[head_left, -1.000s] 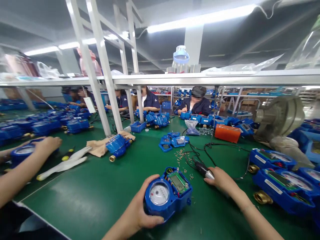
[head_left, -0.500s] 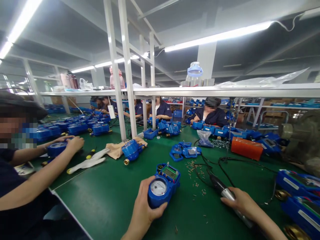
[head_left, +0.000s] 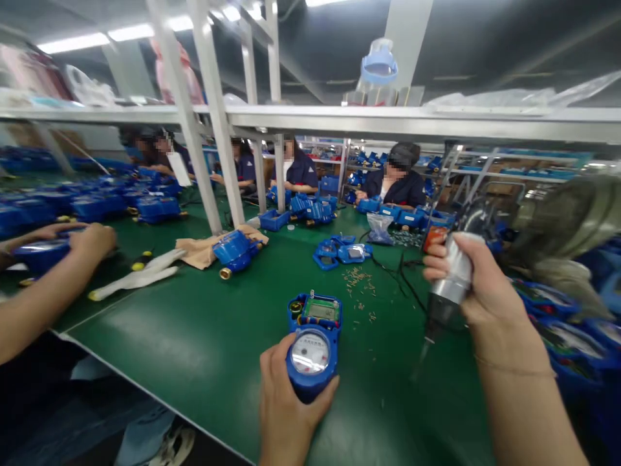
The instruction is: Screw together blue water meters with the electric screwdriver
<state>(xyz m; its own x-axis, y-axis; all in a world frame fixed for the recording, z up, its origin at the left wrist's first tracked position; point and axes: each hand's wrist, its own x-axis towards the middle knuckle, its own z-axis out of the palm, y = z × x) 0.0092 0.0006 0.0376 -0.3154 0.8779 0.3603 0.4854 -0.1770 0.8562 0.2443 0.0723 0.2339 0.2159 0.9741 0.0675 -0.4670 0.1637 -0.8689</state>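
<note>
My left hand grips the round lower part of a blue water meter. Its white dial faces up, and an uncovered compartment above it shows a green circuit board with a small display. Raised to the right of the meter, my right hand is wrapped around an electric screwdriver, whose thin bit points down and is blurred. Small loose screws lie scattered on the green table beyond the meter. Several blue covers lie behind those screws.
A blue meter rests on a tan cloth, beside white gloves. At the left, a co-worker's hands hold another meter. More open meters crowd the right side. White posts support a shelf across the back.
My right hand has lifted the electric screwdriver off the table and turned its bit downward. My left hand still holds the water meter, now turned more upright in view. The camera has tilted down.
</note>
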